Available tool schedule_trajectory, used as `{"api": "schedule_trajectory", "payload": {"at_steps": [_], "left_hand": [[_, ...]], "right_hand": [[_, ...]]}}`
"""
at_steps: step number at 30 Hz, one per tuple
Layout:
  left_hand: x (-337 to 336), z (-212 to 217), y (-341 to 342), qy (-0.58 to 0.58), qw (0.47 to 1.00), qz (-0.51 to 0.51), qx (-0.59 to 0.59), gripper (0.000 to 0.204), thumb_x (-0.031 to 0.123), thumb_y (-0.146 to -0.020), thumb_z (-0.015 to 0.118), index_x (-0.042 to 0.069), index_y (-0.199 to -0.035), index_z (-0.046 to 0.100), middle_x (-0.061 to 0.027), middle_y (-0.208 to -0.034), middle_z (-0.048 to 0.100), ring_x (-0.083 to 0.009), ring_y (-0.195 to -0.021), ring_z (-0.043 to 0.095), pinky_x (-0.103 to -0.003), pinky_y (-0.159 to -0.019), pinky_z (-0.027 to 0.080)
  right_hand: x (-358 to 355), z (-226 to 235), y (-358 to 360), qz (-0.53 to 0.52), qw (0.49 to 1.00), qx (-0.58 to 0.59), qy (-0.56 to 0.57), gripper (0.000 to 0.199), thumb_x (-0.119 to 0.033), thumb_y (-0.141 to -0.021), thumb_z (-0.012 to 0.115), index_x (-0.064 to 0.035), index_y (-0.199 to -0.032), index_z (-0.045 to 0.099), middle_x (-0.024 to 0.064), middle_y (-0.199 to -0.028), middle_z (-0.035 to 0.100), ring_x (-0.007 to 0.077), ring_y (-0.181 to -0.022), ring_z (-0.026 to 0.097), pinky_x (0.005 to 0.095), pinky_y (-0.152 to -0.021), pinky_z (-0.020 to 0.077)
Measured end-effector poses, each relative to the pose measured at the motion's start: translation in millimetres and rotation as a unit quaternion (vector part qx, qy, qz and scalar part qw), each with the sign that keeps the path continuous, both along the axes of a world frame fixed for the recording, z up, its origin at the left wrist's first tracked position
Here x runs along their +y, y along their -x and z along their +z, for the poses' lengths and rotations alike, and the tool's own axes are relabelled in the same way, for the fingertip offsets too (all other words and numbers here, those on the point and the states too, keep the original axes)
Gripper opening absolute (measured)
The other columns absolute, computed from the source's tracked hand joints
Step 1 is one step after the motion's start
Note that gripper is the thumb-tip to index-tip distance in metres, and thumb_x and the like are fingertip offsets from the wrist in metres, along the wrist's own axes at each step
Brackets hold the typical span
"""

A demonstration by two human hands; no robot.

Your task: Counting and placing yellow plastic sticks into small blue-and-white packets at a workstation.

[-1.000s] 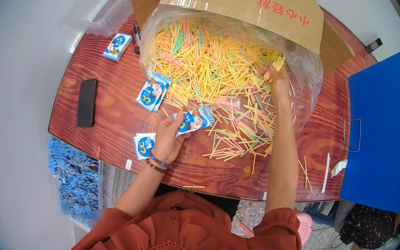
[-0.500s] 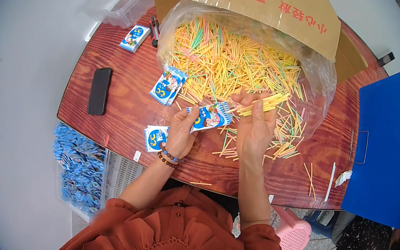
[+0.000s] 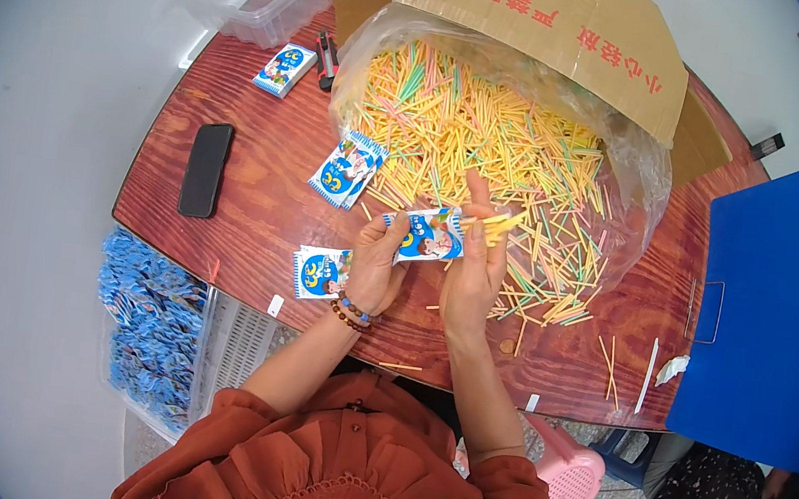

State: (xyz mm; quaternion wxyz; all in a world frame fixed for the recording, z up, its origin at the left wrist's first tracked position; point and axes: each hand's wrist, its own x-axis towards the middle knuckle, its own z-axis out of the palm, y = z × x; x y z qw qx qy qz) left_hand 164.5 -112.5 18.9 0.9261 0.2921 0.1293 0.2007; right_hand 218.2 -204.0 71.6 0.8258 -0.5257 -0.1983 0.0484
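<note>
The right hand (image 3: 469, 294) pinches a small bundle of yellow sticks (image 3: 498, 227) between thumb and fingers at the centre of the frame, its tips brought to the right-hand end of a blue-and-white packet (image 3: 433, 238), as seen from the head camera. The left hand (image 3: 377, 265), wearing beaded bracelets (image 3: 351, 313), grips that packet by its left end.

A second ago the right hand was at the upper right of the frame, among the loose sticks (image 3: 480, 134) spilling from a lined carton (image 3: 552, 12); half a second ago the bundle was higher and farther right. The two hands have since closed together, a shift that suggests the work has moved from gathering sticks to feeding them into the packet. Whether any stick is inside cannot be told, as fingers cover the meeting point.

Left of centre on the wooden surface (image 3: 264, 166), more packets (image 3: 344, 174) lie beside the pile, with others (image 3: 319, 272) just left of the left hand. A black phone (image 3: 205, 170) rests farther left.
</note>
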Motion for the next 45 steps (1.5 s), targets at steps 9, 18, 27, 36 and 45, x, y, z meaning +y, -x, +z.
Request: {"api": "schedule_trajectory", "payload": {"at_steps": [9,18,27,36,45], "left_hand": [[0,-2,-14,0.134,0.988,-0.056,-0.053,0.026,0.018,-0.098,0.051,0.003,-0.119,0.056,-0.0100,-0.114,0.064,-0.0190,-0.103,0.064,-0.038,-0.089,0.054],[5,-1,-28,0.259,0.953,-0.102,-0.124,0.036,0.030,-0.098,0.052,0.010,-0.126,0.050,-0.0081,-0.126,0.058,-0.0230,-0.117,0.056,-0.045,-0.099,0.047],[24,13,-22,0.194,0.968,-0.042,-0.153,0.037,0.028,-0.098,0.051,0.008,-0.129,0.049,-0.0080,-0.126,0.059,-0.0224,-0.117,0.056,-0.042,-0.102,0.045],[59,9,-25,0.222,0.966,0.023,-0.135,0.026,0.028,-0.099,0.051,0.008,-0.115,0.055,-0.0085,-0.113,0.064,-0.0215,-0.107,0.060,-0.040,-0.096,0.046],[117,-8,41,-0.151,0.918,0.308,0.198,0.022,0.025,-0.096,0.058,0.008,-0.109,0.059,-0.0019,-0.098,0.064,-0.0107,-0.085,0.062,-0.024,-0.075,0.049]], "right_hand": [[-3,12,-15,0.044,0.997,-0.017,0.057,0.039,-0.017,-0.100,0.039,0.0052,-0.130,0.051,0.0182,-0.144,0.043,0.0250,-0.136,0.036,0.0364,-0.113,0.0249],[4,20,-30,0.083,0.992,-0.015,0.097,0.030,-0.012,-0.094,0.057,0.0053,-0.117,0.062,0.0182,-0.134,0.053,0.0253,-0.127,0.048,0.0365,-0.107,0.0347],[14,38,-17,0.055,0.996,-0.042,0.063,0.035,-0.006,-0.095,0.051,0.0062,-0.128,0.052,0.0213,-0.128,0.056,0.0286,-0.127,0.048,0.0386,-0.110,0.0332],[48,28,-19,0.059,0.962,-0.083,0.254,0.021,-0.002,-0.088,0.062,0.0033,-0.108,0.064,0.0054,-0.097,0.067,0.0088,-0.088,0.060,0.0230,-0.079,0.0487],[124,-62,-71,0.152,0.917,-0.124,0.346,0.023,-0.013,-0.087,0.061,0.0013,-0.103,0.067,0.0107,-0.078,0.068,0.0169,-0.075,0.066,0.0304,-0.068,0.0499]]}}
